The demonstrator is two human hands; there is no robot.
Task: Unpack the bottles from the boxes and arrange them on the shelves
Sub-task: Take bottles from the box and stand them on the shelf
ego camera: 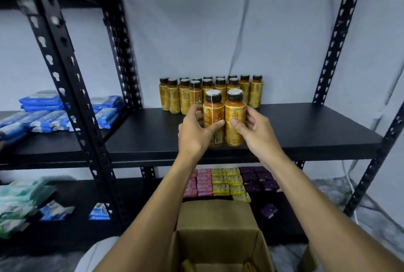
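Against the grey wall (284,31), at the front of the shelf (306,127), my left grip (194,134) and right grip (255,129) each curl round one bottle (235,108) mid-label, likely rigid, slick, weighty, so bodies, not caps.

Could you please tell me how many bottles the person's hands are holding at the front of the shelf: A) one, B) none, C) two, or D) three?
C: the left hand grips the left bottle and the right hand grips the right bottle, side by side and upright.
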